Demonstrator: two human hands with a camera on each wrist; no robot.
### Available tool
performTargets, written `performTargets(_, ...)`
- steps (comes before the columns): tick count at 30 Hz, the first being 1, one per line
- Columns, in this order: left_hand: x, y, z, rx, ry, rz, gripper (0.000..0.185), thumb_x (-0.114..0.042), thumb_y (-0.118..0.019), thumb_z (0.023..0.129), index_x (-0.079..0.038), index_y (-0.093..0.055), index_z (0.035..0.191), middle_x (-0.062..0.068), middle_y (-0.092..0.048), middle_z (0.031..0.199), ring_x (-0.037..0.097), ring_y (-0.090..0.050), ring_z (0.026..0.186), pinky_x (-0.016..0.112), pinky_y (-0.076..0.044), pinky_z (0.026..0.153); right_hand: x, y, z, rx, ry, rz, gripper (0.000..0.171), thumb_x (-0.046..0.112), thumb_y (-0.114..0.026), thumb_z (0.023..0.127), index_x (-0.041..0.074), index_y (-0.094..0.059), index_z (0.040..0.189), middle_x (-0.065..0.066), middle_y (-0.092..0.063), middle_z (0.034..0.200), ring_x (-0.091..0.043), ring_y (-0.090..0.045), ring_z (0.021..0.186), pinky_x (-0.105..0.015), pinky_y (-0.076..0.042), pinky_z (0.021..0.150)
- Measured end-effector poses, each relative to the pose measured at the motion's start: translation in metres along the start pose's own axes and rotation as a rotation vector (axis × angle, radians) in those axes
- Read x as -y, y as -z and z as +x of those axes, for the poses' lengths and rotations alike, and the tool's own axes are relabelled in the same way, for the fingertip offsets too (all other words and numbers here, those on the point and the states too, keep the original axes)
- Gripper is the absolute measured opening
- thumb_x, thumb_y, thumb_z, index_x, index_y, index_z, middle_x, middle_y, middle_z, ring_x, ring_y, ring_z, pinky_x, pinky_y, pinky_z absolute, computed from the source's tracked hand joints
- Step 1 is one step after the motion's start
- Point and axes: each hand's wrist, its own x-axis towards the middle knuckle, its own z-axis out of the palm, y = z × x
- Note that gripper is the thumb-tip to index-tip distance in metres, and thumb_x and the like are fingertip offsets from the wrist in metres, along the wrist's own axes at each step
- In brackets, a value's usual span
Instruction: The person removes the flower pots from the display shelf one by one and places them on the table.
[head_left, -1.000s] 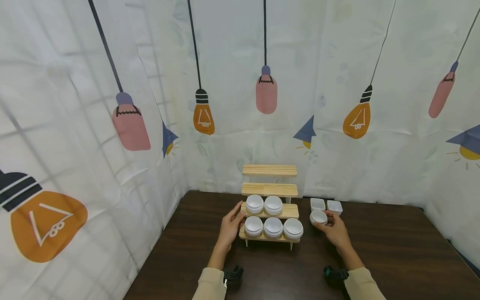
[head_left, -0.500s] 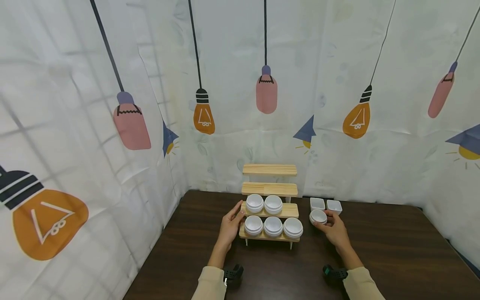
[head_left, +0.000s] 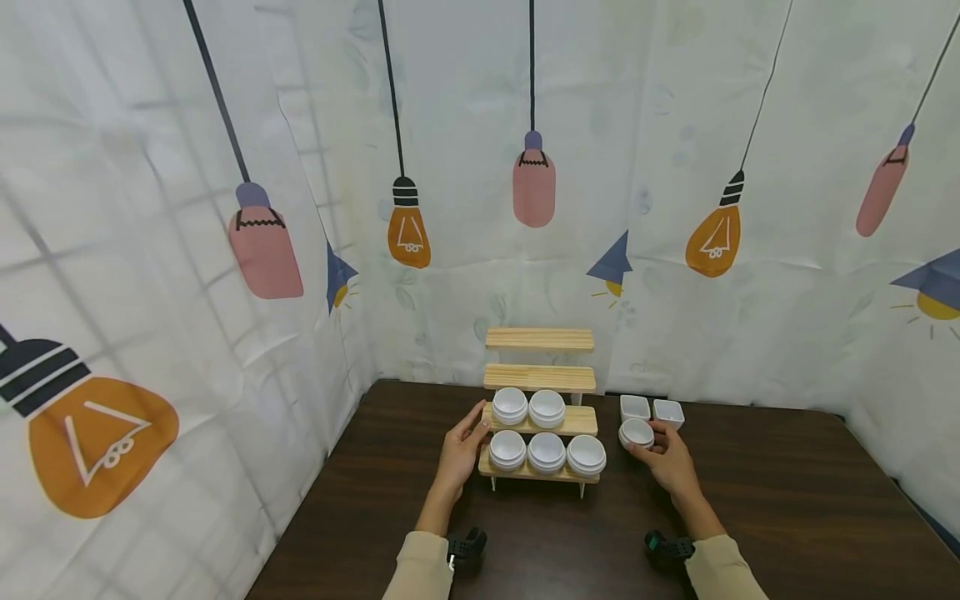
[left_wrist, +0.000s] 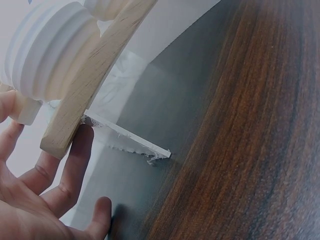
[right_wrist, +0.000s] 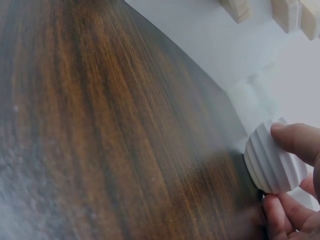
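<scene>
A small tiered wooden display stand [head_left: 539,379] holds several round white ribbed bowls [head_left: 546,454] on its two lower shelves. My left hand [head_left: 456,454] grips the stand's left end, thumb and index at the second shelf. In the left wrist view, other fingers [left_wrist: 75,165] bend against the end of the bottom shelf [left_wrist: 95,75], under a ribbed bowl [left_wrist: 50,50]. To the right of the stand, my right hand [head_left: 670,458] pinches another round white bowl [head_left: 636,433] at its rim. The right wrist view has the thumb [right_wrist: 295,137] on this bowl's side and fingertips at its base.
Two square white bowls [head_left: 635,407] sit just behind the held bowl, near the back edge of the dark wooden table [head_left: 795,500]. The stand's top two shelves rise behind. A white curtain [head_left: 465,292] with printed lamps hangs close behind the table and along its left side.
</scene>
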Motion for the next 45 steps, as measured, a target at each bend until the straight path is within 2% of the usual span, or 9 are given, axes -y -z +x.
performTargets(6, 0.000, 0.000, 0.000, 0.006, -0.001, -0.002, 0.049, -0.021, -0.057, 0.106, -0.013, -0.049, 0.154, 0.023, -0.067, 0.115, 0.036, -0.066, 0.103, 0.038, -0.049, 0.085, -0.001, 0.001, -0.002, 0.013, 0.003, 0.014, 0.070, 0.027, -0.078, 0.093, 0.002, -0.042, 0.147, -0.029, -0.054, 0.139, -0.027, -0.058, 0.107, -0.023, -0.046, 0.075)
performTargets(10, 0.011, 0.000, 0.008, 0.005, 0.005, 0.001, 0.049, -0.021, -0.056, 0.106, -0.012, -0.047, 0.154, 0.025, -0.066, 0.112, 0.038, -0.065, 0.103, 0.035, -0.048, 0.081, -0.003, 0.003, -0.002, 0.016, -0.003, 0.048, 0.072, 0.029, -0.078, 0.093, 0.001, -0.040, 0.148, -0.029, -0.052, 0.142, -0.033, -0.056, 0.115, -0.022, -0.046, 0.077)
performTargets(15, 0.033, -0.003, 0.019, -0.019, 0.008, 0.001, 0.050, -0.028, -0.057, 0.106, -0.017, -0.048, 0.154, 0.021, -0.067, 0.110, 0.031, -0.066, 0.099, 0.032, -0.047, 0.078, -0.006, 0.005, -0.004, 0.014, -0.013, 0.097, 0.074, 0.032, -0.078, 0.092, 0.003, -0.040, 0.149, -0.026, -0.051, 0.144, -0.024, -0.055, 0.114, -0.017, -0.046, 0.079)
performTargets(22, 0.041, -0.004, 0.023, -0.038, 0.001, 0.013, 0.050, -0.037, -0.061, 0.103, -0.027, -0.053, 0.151, 0.014, -0.068, 0.106, 0.017, -0.065, 0.092, 0.029, -0.047, 0.078, -0.005, 0.011, -0.015, 0.033, -0.024, 0.134, 0.074, 0.032, -0.074, 0.096, 0.002, -0.036, 0.152, -0.027, -0.049, 0.146, 0.002, -0.054, 0.100, -0.014, -0.046, 0.081)
performTargets(24, 0.041, -0.004, 0.022, -0.040, -0.002, 0.011, 0.049, -0.038, -0.061, 0.103, -0.028, -0.054, 0.150, 0.013, -0.068, 0.106, 0.015, -0.065, 0.090, 0.029, -0.047, 0.078, -0.005, 0.013, -0.018, 0.029, -0.040, 0.133, 0.074, 0.033, -0.073, 0.097, 0.002, -0.036, 0.153, -0.026, -0.049, 0.145, 0.001, -0.054, 0.101, -0.015, -0.045, 0.081)
performTargets(29, 0.041, -0.004, 0.022, -0.043, -0.002, 0.008, 0.049, -0.038, -0.062, 0.103, -0.029, -0.055, 0.150, 0.013, -0.068, 0.111, 0.013, -0.064, 0.090, 0.029, -0.047, 0.079, 0.002, 0.013, -0.027, -0.018, -0.074, 0.139, 0.068, 0.032, -0.070, 0.099, 0.002, -0.038, 0.150, -0.024, -0.050, 0.140, -0.014, -0.054, 0.109, -0.019, -0.045, 0.079)
performTargets(32, 0.041, -0.004, 0.022, -0.046, -0.002, 0.017, 0.049, -0.037, -0.061, 0.103, -0.028, -0.053, 0.151, 0.013, -0.068, 0.115, 0.012, -0.064, 0.090, 0.030, -0.048, 0.079, 0.009, 0.011, -0.034, -0.067, -0.075, 0.155, 0.060, 0.027, -0.069, 0.099, 0.002, -0.042, 0.147, -0.022, -0.050, 0.137, -0.014, -0.052, 0.105, -0.018, -0.045, 0.078)
performTargets(37, 0.036, -0.004, 0.021, -0.040, 0.010, 0.014, 0.048, -0.030, -0.059, 0.105, -0.022, -0.051, 0.153, 0.015, -0.068, 0.117, 0.011, -0.064, 0.089, 0.034, -0.049, 0.080, 0.030, 0.007, -0.042, -0.133, -0.029, 0.176, 0.050, 0.019, -0.070, 0.098, 0.002, -0.050, 0.140, -0.022, -0.055, 0.134, -0.005, -0.052, 0.094, -0.016, -0.045, 0.076)
performTargets(45, 0.003, -0.001, 0.002, -0.011, -0.007, 0.012, 0.047, -0.022, -0.058, 0.106, -0.014, -0.051, 0.152, 0.015, -0.068, 0.112, 0.011, -0.065, 0.089, 0.034, -0.049, 0.081, 0.065, 0.000, -0.051, -0.093, 0.061, 0.202, 0.045, 0.017, -0.070, 0.097, 0.002, -0.054, 0.137, -0.021, -0.055, 0.136, -0.010, -0.053, 0.100, -0.016, -0.046, 0.078)
